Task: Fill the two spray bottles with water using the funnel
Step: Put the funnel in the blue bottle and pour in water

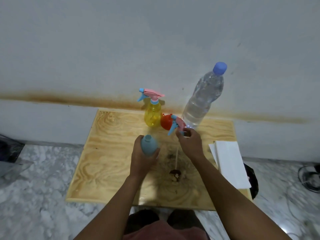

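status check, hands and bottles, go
Left hand grips blue bottle, neck open. Right hand holds removed spray head, dip tube hanging. Yellow bottle capped. Nothing blocking.

Board's left half [107, 153] free, yellow sprayer [152, 116], funnel [166, 122], water bottle [202, 101] seemingly crowd back

No readable text anywhere; water bottle [202, 99] label apparently blank, view blurred.

A pale wall [121, 40] bears a long rusty-brown stain [60, 99]; below, marbled grey floor [43, 179] surrounds the plywood counter [107, 161]; possibly cables [310, 177] at right.
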Demonstrator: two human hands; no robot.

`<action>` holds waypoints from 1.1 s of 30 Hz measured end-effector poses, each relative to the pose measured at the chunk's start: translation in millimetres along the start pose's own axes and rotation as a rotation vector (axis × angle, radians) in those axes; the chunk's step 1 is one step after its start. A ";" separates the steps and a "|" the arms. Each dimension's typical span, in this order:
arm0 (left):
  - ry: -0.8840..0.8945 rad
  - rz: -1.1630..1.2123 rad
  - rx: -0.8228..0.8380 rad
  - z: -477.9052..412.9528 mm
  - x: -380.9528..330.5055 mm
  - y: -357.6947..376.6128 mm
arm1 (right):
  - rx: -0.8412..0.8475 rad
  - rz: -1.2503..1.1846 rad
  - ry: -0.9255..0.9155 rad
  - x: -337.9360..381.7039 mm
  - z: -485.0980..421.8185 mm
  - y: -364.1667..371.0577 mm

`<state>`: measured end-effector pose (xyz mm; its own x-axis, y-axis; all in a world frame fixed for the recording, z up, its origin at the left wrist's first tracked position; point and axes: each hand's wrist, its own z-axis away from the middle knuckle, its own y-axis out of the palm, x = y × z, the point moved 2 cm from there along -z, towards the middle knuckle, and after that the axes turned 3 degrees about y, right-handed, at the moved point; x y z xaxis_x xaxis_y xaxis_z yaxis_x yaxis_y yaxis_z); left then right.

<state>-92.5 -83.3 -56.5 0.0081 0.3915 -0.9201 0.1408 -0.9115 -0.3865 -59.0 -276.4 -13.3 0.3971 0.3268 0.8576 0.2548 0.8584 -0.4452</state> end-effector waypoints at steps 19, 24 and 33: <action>0.008 -0.105 0.154 -11.5 8.6 -12.0 | 0.071 0.131 0.183 -52.3 -10.7 55.0; 0.016 -0.135 0.181 -16.5 10.4 -11.2 | 0.075 0.162 0.195 -53.6 -11.2 53.8; 0.028 -0.163 0.182 -17.1 7.1 -9.3 | 0.011 0.233 -0.011 -11.4 -48.9 56.6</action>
<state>-76.8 -69.9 -58.3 0.0282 0.5367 -0.8433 -0.0383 -0.8424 -0.5374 -6.1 -250.8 -60.9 0.4346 0.5210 0.7346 0.1473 0.7635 -0.6287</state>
